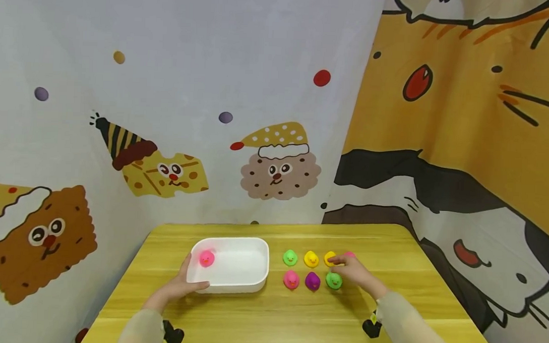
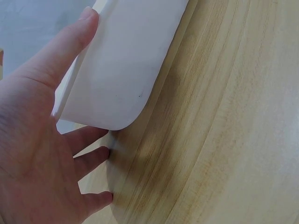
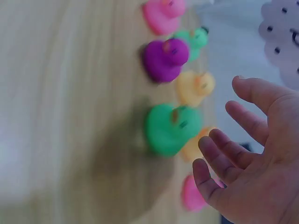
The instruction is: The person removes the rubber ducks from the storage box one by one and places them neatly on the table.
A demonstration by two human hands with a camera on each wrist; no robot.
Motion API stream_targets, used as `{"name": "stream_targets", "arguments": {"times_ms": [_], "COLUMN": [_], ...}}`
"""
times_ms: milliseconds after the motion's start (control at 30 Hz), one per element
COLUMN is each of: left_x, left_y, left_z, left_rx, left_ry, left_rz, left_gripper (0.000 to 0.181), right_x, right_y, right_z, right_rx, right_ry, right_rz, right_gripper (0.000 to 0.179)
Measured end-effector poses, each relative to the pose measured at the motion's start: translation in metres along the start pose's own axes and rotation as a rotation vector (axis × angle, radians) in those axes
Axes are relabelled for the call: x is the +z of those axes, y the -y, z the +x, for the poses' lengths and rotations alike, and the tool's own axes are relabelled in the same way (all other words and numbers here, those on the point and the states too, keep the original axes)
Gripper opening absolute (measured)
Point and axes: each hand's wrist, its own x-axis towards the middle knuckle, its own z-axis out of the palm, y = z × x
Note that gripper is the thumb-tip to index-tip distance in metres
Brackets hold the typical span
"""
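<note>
A white plastic tub (image 1: 241,263) stands on the table's left half, with a pink rubber duck (image 1: 206,258) inside. My left hand (image 1: 180,284) grips its left end, the thumb along the rim in the left wrist view and the fingers around the corner. Over the right end of two short rows of rubber ducks hovers my right hand (image 1: 354,271), fingers loosely bent and holding nothing. Nearest it are a green duck (image 1: 333,280), a yellow duck (image 1: 329,258) and a partly hidden pink duck (image 1: 350,254).
Left of my right hand sit another green duck (image 1: 290,258), another yellow duck (image 1: 311,259), a pink duck (image 1: 291,279) and a purple duck (image 1: 312,281). All rest on the wooden table (image 1: 269,322). Behind it hangs a cartoon-printed cloth (image 1: 260,55).
</note>
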Motion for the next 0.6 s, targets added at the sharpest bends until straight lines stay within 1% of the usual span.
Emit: {"name": "stream_targets", "arguments": {"times_ms": [100,167,233,333,400,533,600], "left_x": [-0.002,-0.003,-0.004,-0.004,-0.004,-0.002,-0.001], "left_y": [0.002,0.004,0.007,0.012,0.012,0.005,0.005], "left_z": [0.000,0.002,0.004,0.007,0.007,0.003,0.004], "left_rx": [-0.002,-0.009,-0.021,-0.025,-0.009,0.008,0.002], "left_ry": [-0.011,-0.016,-0.016,-0.015,-0.018,-0.022,-0.018], "left_rz": [-0.003,-0.002,-0.006,-0.016,-0.015,0.000,-0.011], "left_gripper": [0.124,0.124,0.124,0.124,0.123,0.121,0.121], "right_x": [0.001,0.005,0.009,0.017,0.023,0.037,0.047], "right_y": [0.020,0.032,0.044,0.059,0.069,0.088,0.096], "right_z": [0.011,0.018,0.025,0.036,0.043,0.058,0.065], "right_rx": [0.002,0.019,0.015,-0.018,-0.046,-0.099,-0.116], "right_ry": [0.015,0.039,0.062,0.093,0.097,0.117,0.129], "right_rz": [-0.013,0.004,0.017,0.050,0.051,0.035,0.031], "right_gripper": [0.038,0.038,0.037,0.034,0.033,0.033,0.032]}}
